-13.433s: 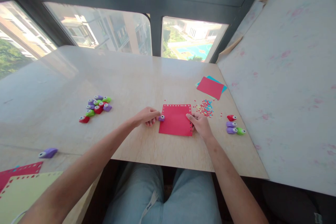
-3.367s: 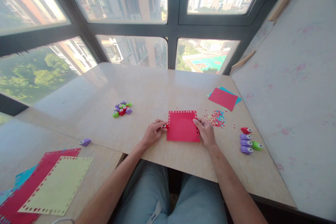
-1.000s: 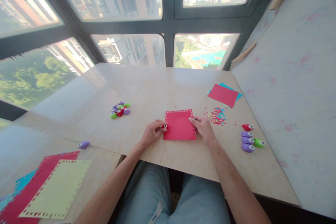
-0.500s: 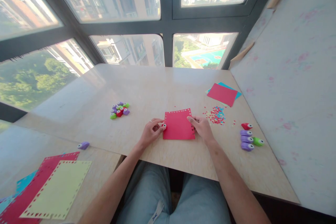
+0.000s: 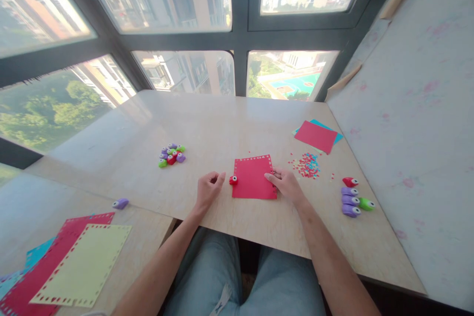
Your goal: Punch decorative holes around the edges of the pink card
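A red sheet of paper (image 5: 253, 180) with small holes punched along its top and sides lies flat before me. A small red craft punch (image 5: 233, 180) sits on its left edge. My left hand (image 5: 211, 188) is just left of the punch, apart from it, with curled fingers and nothing visible in them. At the sheet's right edge, my right hand (image 5: 286, 182) pinches the paper, thumb on top. Loose red and blue paper dots (image 5: 308, 165) lie to the right of that hand.
A cluster of coloured punches (image 5: 172, 154) stands left of centre, and more purple punches (image 5: 350, 201) stand at right. One purple punch (image 5: 120, 203) lies near punched yellow paper (image 5: 85, 264). Uncut red paper (image 5: 316, 136) lies at back right, by the wall.
My left hand has let go of the red punch and drawn back to the left, its fingers curling. The punch stays on the sheet's edge. My right hand keeps its hold on the paper.
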The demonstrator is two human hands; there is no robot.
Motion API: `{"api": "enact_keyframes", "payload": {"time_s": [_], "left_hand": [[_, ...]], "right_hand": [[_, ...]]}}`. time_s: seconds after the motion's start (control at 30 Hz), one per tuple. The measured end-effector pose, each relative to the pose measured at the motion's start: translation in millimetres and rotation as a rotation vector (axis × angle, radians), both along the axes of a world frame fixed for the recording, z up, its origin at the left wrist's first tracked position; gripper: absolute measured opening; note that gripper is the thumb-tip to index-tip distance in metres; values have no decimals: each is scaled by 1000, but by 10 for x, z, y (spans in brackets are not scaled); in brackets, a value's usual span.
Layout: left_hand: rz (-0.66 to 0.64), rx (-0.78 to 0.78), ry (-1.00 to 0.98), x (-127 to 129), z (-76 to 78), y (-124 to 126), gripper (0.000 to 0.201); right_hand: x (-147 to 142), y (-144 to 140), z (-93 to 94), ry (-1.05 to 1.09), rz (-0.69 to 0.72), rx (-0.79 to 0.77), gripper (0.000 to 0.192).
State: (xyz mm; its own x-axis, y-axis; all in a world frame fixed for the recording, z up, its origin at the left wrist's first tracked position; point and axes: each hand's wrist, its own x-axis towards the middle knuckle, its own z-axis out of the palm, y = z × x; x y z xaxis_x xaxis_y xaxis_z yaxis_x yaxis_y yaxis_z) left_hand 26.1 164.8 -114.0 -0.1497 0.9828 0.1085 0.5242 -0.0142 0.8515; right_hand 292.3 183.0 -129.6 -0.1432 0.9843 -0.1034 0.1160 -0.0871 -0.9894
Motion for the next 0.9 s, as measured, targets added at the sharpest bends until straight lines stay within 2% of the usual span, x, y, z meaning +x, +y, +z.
{"api": "enact_keyframes", "payload": {"time_s": [0.07,0.23,0.33,0.6,0.9], "left_hand": [[-57,-103,-8,-9,35,27,48],[-217,-497,-119,-69,169,173,50],[-299,-614,-126,-89,231,233,53],[-321,-592,-98,-62,205,232,53],[-326,-603,-85,-49,159,276,51]], "right_hand": [[-6,3,11,-16,15,10,39],[-34,29,9,-156,12,52,39],[-59,50,-7,-263,-33,95,39],[-107,83,-49,-480,-146,217,39],[-109,94,-64,-538,-151,237,45]]}}
